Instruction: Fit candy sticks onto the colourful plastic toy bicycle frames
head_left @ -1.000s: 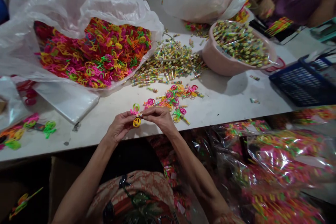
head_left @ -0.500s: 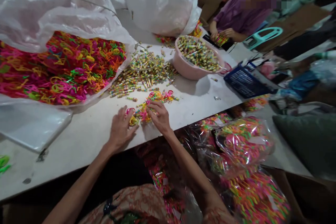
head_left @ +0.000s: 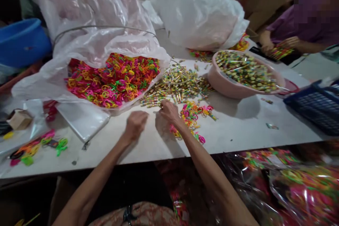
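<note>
My left hand point(head_left: 136, 123) is curled above the white table point(head_left: 148, 148), right of a stack of clear plastic sleeves point(head_left: 86, 122); its fingers are blurred and any content is hidden. At the near edge of a heap of small striped tubes point(head_left: 177, 81), my right hand point(head_left: 169, 111) has its fingers pinched at a tube. Beside that wrist lies a loose pile of bright plastic pieces point(head_left: 190, 113). More such pieces point(head_left: 113, 81) fill an open white bag beyond my left hand.
A pink basin point(head_left: 233, 91) of tubes stands back right, near a blue basket point(head_left: 315, 107). Large white bags point(head_left: 196, 10) line the back. A person in purple point(head_left: 304, 28) handles colourful pieces. A blue tub point(head_left: 23, 44) sits far left; filled bags point(head_left: 307, 190) lie below the table.
The view has turned left. Both hands have left the bright pile; my left hand has curled, and my right hand has moved to the tube heap.
</note>
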A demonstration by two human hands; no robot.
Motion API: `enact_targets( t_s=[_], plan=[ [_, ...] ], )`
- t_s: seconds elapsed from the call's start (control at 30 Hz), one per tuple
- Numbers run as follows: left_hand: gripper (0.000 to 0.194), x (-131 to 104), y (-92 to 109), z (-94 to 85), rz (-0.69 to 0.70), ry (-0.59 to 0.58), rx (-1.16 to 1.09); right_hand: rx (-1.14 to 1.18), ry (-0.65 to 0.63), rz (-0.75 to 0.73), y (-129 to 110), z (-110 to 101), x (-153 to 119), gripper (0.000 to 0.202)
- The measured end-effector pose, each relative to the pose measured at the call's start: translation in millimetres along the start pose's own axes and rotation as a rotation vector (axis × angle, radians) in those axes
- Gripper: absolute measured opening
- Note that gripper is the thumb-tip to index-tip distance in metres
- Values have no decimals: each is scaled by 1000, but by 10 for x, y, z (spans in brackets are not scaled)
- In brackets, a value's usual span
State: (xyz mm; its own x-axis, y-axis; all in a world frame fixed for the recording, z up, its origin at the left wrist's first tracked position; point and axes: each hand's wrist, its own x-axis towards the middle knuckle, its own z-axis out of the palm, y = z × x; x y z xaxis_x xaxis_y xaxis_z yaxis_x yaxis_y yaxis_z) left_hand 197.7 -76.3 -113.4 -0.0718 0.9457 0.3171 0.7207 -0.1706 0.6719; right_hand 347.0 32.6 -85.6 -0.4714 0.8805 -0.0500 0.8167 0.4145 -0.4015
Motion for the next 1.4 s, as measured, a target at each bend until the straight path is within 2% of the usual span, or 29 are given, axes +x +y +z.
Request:
enact_targets(
  t_s=[0.07,0.13,0.17,0.23,0.3,0.37,0.43,0.5,0.57,0.67,0.77,0.83,0.9,0.97,1.03,1.1,1.17,1.27,1.4],
  plan=[
    [20,285,-214,-320,-229,203,165,413,83,94,-69,81,-111,9],
    [16,612,-335,-496,-381,300,272,800,83,142,-208,200,-234,10],
    [22,760,-363,-533,-430,324,294,921,72,140,-286,267,-296,13],
    [32,976,-371,-546,-487,319,307,1005,57,106,-413,396,-414,15],
    [29,1053,-350,-538,-519,275,316,970,31,84,-464,485,-522,12],
    [26,996,-326,-555,-543,245,314,944,-12,95,-437,518,-613,5],
    [21,835,-302,-597,-563,285,229,981,-35,135,-373,503,-680,5],
    [19,612,-265,-630,-592,355,-19,1073,-32,178,-321,461,-718,11],
    [19,367,-202,-621,-646,401,-378,1193,-5,225,-310,409,-726,15],
    [27,37,-68,-508,-773,341,-853,1380,22,292,-365,353,-707,19],
    [31,-194,49,-330,-891,280,-1096,1494,-8,313,-441,354,-705,22],
    [28,-294,89,-229,-935,344,-1100,1525,-44,324,-471,381,-726,23],
    [23,-364,95,-184,-905,441,-930,1531,-61,345,-479,408,-754,23],
    [19,-408,76,-205,-769,520,-621,1525,-35,352,-477,420,-778,21],
    [19,-427,37,-273,-584,544,-347,1515,12,340,-481,416,-801,20],
    [16,-425,-14,-349,-475,552,-234,1516,23,326,-501,407,-831,20],
    [13,-409,-65,-397,-492,571,-289,1532,-20,311,-538,409,-874,20],
    [15,-377,-95,-398,-570,642,-502,1572,-97,291,-599,442,-937,20],
    [13,-362,-17,-354,-652,644,-753,1648,-131,327,-630,510,-950,23]
  ],
)
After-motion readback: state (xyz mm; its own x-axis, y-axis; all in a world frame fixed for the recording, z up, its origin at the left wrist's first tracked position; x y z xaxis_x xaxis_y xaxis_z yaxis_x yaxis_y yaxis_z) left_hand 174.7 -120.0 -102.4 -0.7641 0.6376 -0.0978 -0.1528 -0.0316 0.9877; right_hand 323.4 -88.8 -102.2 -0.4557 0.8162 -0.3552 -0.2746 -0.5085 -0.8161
